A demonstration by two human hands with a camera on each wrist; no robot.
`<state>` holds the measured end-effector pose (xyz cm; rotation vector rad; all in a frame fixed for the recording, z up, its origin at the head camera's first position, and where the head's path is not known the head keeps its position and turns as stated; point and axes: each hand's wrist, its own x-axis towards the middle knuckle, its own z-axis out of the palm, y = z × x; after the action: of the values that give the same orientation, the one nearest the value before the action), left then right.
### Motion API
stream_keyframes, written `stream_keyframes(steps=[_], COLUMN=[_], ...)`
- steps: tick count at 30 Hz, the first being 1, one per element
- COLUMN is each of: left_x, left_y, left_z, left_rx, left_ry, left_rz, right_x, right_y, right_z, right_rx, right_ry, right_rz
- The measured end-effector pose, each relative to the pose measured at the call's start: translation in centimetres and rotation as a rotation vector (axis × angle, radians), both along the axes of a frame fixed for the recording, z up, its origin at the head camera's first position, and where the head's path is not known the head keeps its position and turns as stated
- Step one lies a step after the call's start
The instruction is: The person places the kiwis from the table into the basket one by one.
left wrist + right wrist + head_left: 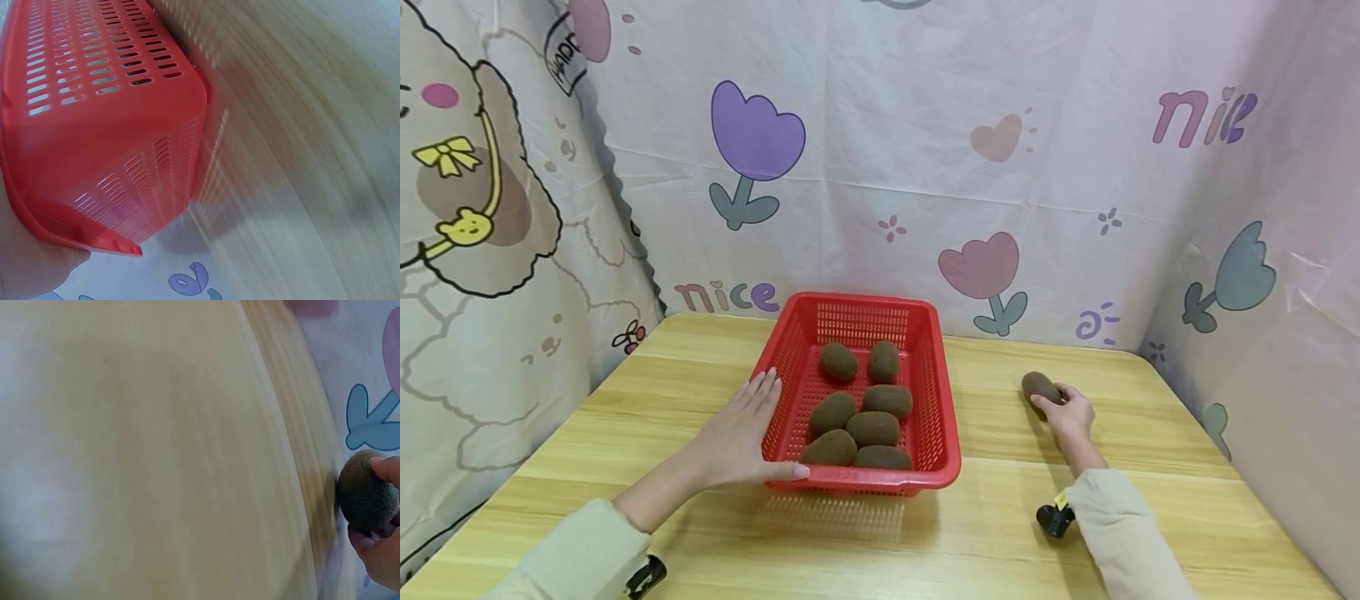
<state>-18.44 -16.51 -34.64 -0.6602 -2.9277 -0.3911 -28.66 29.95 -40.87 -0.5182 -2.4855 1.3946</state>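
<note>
A red plastic basket (946, 417) with slotted walls stands in the middle of the table, several brown kiwis (873, 428) lying inside it. My left hand (741, 433) rests on the basket's near left corner, fingers straight along the left rim and thumb along the front rim. In the left wrist view the hand (31, 262) shows at the rim of the basket (112, 131). Right of the basket, my right hand (1070, 414) grips a single kiwi (1039, 387) between thumb and fingers. The right wrist view shows that kiwi (367, 492) from the side, fingertips on its surface.
The wood-grain table (1000, 533) reaches back to a printed curtain (880, 208), which also hangs along the left and right sides. Dark wrist devices (1056, 521) sit at both cuffs of the pale sleeves (1123, 525).
</note>
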Motion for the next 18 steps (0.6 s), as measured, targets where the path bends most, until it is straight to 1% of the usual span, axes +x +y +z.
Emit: stream_keyframes(steps=[5, 12, 18], left_x=[-0.1, -0.2, -0.1], left_y=[0.1, 0.1, 0.1], left_z=[0.0, -0.1, -0.1], left_rx=[-0.003, -0.006, -0.015], left_ry=[0.002, 0.008, 0.01], left_rz=[-0.001, 0.0, -0.001], right_x=[0.7, 1.1, 1.7], right_y=[-0.6, -1.5, -2.2], right_z=[0.5, 0.8, 1.6], right_rx=[-0.002, -0.018, -0.018], right_ry=[-0.035, -0.017, 0.0], right_rz=[0.046, 0.075, 0.107])
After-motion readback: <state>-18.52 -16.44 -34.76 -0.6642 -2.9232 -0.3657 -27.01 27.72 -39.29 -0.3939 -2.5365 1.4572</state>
